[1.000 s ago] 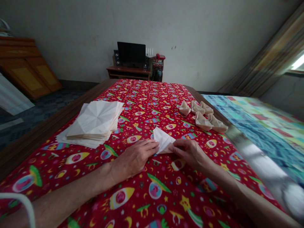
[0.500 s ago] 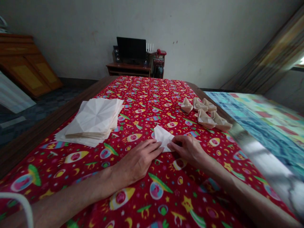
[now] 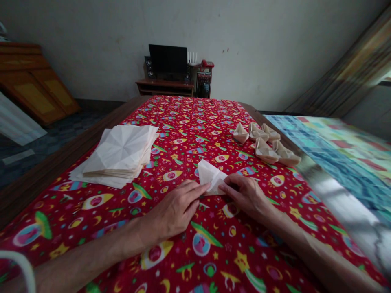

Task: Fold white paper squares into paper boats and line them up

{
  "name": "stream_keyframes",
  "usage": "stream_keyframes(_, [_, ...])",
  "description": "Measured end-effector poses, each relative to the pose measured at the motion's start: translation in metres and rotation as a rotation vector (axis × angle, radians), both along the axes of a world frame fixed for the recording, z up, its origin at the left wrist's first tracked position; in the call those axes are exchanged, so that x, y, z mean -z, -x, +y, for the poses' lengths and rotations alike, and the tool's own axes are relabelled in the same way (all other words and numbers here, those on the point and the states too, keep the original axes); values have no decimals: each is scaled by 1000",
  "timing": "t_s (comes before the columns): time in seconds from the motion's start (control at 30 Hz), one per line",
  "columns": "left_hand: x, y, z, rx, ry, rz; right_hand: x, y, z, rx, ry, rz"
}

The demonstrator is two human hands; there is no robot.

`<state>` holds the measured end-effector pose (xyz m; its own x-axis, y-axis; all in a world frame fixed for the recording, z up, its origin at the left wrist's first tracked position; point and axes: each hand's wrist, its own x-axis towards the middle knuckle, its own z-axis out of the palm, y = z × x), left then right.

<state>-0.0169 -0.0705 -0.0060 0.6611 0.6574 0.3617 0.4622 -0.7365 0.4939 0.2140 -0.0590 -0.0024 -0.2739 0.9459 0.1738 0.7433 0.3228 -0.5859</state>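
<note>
So far, a folded white paper [image 3: 210, 177] lies on the red printed cloth [image 3: 183, 118], between both hands. Left hand [image 3: 177, 209] rests with fingers extended, fingertips [image 3: 205, 188] touching the paper's lower edge; whether it grips, I cannot tell. Right hand [image 3: 244, 195] curls over the paper's right end, apparently pinching it; the thumb and the paper's underside are hidden. Against the frame half a second back, hands and paper sit nearly the same. A stack of creased paper sheets [image 3: 120, 152] lies well apart to the left. Five paper boats [image 3: 265, 146] sit to the right, near the desk edge [image 3: 255, 116]. Printed cloth extends past the hands toward the far end. Beyond that edge, a patterned bedspread [image 3: 336, 150] is blurred.
</note>
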Motion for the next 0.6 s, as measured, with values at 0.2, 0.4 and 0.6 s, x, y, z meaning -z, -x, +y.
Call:
stream_keyframes(0.2, [3,-12,11,-119,72,-53,-1,3,-4,39,-6,36])
stream_keyframes(0.4, [3,-21,15,-224,46,85,2,3,-1,42,-11,26])
stream_keyframes(0.6, [-5,-24,9,-245,-102,237,4,5,1,61,-74,-77])
